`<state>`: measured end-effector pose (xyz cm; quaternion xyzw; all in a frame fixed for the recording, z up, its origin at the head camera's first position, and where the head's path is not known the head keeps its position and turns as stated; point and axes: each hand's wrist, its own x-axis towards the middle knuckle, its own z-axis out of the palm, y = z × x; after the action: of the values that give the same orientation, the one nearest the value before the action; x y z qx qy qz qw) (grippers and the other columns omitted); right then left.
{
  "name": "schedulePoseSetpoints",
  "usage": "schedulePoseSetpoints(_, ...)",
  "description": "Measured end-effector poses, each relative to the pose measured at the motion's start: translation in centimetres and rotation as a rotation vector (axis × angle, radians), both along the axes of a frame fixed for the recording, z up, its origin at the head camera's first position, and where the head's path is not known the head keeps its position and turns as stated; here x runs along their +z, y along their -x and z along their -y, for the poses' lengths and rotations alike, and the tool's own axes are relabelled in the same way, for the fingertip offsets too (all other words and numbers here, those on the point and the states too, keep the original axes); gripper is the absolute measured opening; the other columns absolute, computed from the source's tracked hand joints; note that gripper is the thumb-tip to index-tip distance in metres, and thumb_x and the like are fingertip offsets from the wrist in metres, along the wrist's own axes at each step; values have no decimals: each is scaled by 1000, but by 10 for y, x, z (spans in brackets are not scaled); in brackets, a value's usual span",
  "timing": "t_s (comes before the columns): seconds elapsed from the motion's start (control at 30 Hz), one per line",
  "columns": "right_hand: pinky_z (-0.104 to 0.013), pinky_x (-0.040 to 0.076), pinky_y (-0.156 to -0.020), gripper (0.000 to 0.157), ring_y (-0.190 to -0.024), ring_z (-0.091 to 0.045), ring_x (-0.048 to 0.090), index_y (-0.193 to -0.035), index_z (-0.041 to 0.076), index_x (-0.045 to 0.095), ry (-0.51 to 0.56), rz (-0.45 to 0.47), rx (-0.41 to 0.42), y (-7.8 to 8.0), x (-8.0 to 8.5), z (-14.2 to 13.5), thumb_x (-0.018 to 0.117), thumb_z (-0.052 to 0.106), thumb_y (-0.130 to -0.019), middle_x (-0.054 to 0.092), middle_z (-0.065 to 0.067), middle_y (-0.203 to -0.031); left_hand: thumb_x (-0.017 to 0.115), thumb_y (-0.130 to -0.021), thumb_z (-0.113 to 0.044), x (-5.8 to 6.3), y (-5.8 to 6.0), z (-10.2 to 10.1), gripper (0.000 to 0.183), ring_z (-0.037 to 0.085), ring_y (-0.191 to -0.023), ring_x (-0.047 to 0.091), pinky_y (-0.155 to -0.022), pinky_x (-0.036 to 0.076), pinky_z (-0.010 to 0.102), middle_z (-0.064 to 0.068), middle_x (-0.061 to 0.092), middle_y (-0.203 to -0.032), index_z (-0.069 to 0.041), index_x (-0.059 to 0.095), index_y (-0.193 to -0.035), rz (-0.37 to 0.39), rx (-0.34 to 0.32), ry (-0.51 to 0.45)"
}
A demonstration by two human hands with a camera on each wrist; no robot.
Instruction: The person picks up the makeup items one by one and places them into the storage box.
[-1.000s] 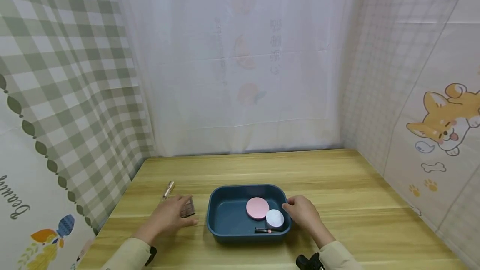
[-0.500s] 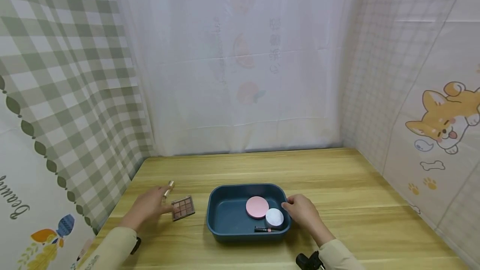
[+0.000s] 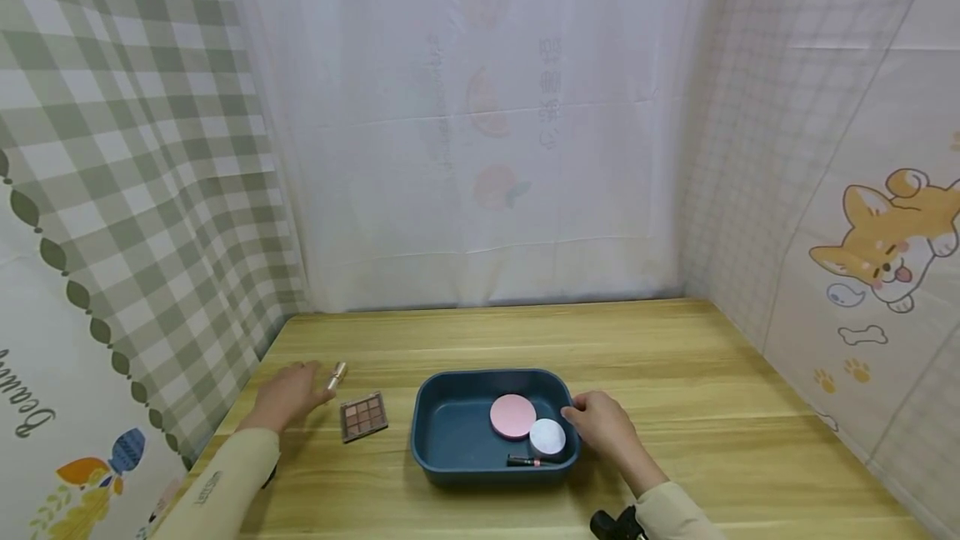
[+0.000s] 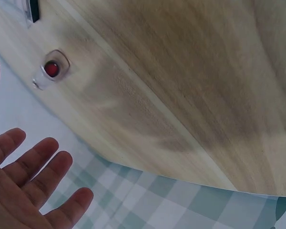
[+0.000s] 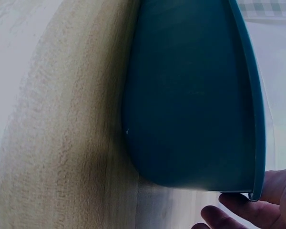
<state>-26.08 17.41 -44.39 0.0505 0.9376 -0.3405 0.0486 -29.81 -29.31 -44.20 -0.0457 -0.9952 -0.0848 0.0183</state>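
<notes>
My left hand point(image 3: 287, 395) hovers at the table's left side with fingers spread and nothing in them. Just right of its fingertips lies a small tube point(image 3: 337, 376) with a pale gold and clear casing; the left wrist view shows its red core, like a lipstick point(image 4: 52, 69), apart from the fingers. An eyeshadow palette point(image 3: 363, 417) with brown pans lies nearer me. My right hand point(image 3: 606, 425) pinches the right rim of a dark blue bin point(image 3: 457, 467), thumb and fingers on either side of the wall point(image 5: 195, 95).
Inside the bin are a pink round disc point(image 3: 513, 416), a white round jar point(image 3: 547, 437) and a thin black tube point(image 3: 522, 462). Cloth curtains point(image 3: 480, 190) enclose the wooden table point(image 3: 720, 407) at the back and both sides.
My left hand has moved left and away from me, off the palette, uncovering it, and then to the tube's left side. My right hand and the bin have stayed put.
</notes>
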Motion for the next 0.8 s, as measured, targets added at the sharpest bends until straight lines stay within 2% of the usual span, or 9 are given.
schedulePoseSetpoints(0.2, -28, 39, -54, 23, -65, -18, 49, -98, 1, 68, -1, -4, -3, -2, 0, -1, 61, 19, -86, 54, -3, -70, 63, -83, -39, -1, 10, 0, 66, 49, -104, 45, -79, 40, 59, 33, 48, -115, 8, 45, -126, 4, 14, -2)
schedulePoseSetpoints(0.43, -29, 40, -56, 24, -68, -19, 50, -98, 0, 68, -6, -19, 3, -3, 1, -1, 62, 20, -85, 58, -4, -76, 62, -83, -41, -8, 20, -2, 68, 48, -103, 46, -77, 40, 58, 32, 49, -114, 9, 43, -126, 27, 20, 14)
schedulePoseSetpoints(0.57, -30, 40, -57, 23, -68, -19, 50, -96, 1, 69, -11, -41, 17, -4, 1, -1, 63, 19, -84, 60, -4, -77, 64, -83, -37, -12, 22, -3, 47, 36, -83, 55, -65, 46, 49, 20, 57, -90, 5, 55, -103, 37, 24, 28)
schedulePoseSetpoints(0.67, -30, 38, -57, 21, -67, -18, 50, -93, 2, 70, -8, -63, 35, -5, 1, -1, 63, 20, -84, 59, -4, -75, 66, -82, -34, -14, 22, -4, 33, 24, -67, 51, -55, 43, 41, 8, 51, -72, -4, 53, -83, 46, 34, 18)
schedulePoseSetpoints(0.8, -30, 37, -56, 19, -67, -18, 49, -91, 3, 70, -1, -75, 44, -6, 2, -1, 63, 20, -84, 58, -2, -73, 65, -83, -32, -13, 20, -4, 31, 23, -67, 51, -56, 43, 41, 7, 51, -73, -4, 53, -83, 49, 42, 2)
